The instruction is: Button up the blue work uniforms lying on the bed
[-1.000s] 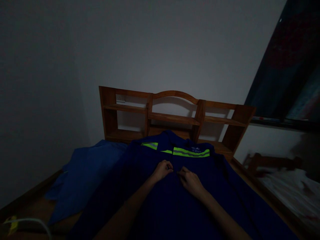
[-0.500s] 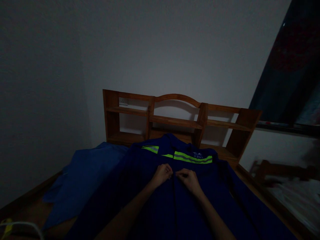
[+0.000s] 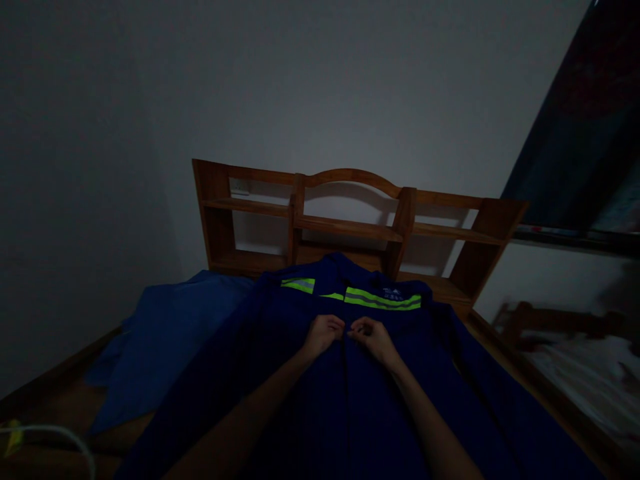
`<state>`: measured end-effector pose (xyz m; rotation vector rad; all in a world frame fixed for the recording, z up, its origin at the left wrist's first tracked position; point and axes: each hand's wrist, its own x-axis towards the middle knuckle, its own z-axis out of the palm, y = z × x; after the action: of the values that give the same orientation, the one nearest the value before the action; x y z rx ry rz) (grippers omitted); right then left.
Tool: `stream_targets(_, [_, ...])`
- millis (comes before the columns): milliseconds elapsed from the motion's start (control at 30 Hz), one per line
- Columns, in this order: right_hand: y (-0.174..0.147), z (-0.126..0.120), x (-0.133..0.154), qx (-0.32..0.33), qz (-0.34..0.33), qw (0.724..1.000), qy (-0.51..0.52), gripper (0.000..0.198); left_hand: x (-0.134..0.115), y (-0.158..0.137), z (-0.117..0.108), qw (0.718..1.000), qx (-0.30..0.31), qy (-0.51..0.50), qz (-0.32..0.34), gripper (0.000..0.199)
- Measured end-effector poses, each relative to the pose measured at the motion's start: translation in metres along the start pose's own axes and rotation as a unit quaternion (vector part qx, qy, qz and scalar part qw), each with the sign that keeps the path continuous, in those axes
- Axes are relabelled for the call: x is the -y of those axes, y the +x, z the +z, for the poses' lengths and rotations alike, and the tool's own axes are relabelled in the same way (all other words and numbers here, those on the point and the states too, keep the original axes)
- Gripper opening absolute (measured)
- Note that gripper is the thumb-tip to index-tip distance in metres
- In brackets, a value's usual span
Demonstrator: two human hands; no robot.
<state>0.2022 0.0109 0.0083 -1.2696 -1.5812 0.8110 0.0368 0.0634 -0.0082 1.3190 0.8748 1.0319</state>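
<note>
A dark blue work jacket [image 3: 300, 400] with yellow-green reflective strips lies spread out, collar toward the wooden headboard and sleeves out to both sides. My left hand [image 3: 324, 335] pinches the front edge of the jacket just left of its centre opening, below the chest strip. Close beside it on the right, my right hand [image 3: 374, 340] has thumb and forefinger drawn together at the opposite front edge. The fingertips of both hands nearly meet over the opening. Dim light hides the exact bit of cloth or fastening between them.
Behind the jacket stands a wooden headboard [image 3: 350, 230] with open shelves, against a pale wall. A lighter blue garment [image 3: 165, 333] lies at the left. A white cable [image 3: 55, 430] curves at lower left. Whitish cloth [image 3: 590, 373] lies at the right, below a dark curtain [image 3: 565, 133].
The view has tilted a little, so the scene sits slightly higher. Both hands stay at the jacket's front opening, with small finger shifts only.
</note>
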Motion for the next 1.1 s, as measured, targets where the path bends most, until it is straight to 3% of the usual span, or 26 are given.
stream_targets(100, [0.002,0.001,-0.007,0.016,0.018,0.999,0.027,0.028,-0.002,-0.004,0.000,0.999,0.006,-0.016,-0.032,0.019])
stream_targets(267, [0.000,0.001,-0.009,0.001,0.010,1.000,-0.024,0.025,-0.015,-0.014,-0.001,0.995,0.011,-0.054,-0.088,0.028])
stream_targets(467, [-0.009,0.004,0.007,0.002,-0.062,0.990,-0.128,0.012,-0.023,-0.019,-0.004,0.989,0.012,-0.023,-0.147,0.051])
stream_targets(567, [-0.012,0.006,0.014,0.008,-0.093,0.982,-0.163,0.008,-0.023,-0.019,-0.007,0.987,0.032,-0.032,-0.155,0.051])
stream_targets(733, [-0.012,0.008,0.015,0.005,-0.088,0.977,-0.196,0.009,-0.031,-0.022,-0.006,0.982,0.008,-0.028,-0.184,0.044])
stream_targets(1100, [-0.016,0.010,0.018,0.013,-0.109,0.970,-0.216,0.007,-0.023,-0.019,-0.007,0.988,0.013,-0.017,-0.153,0.039])
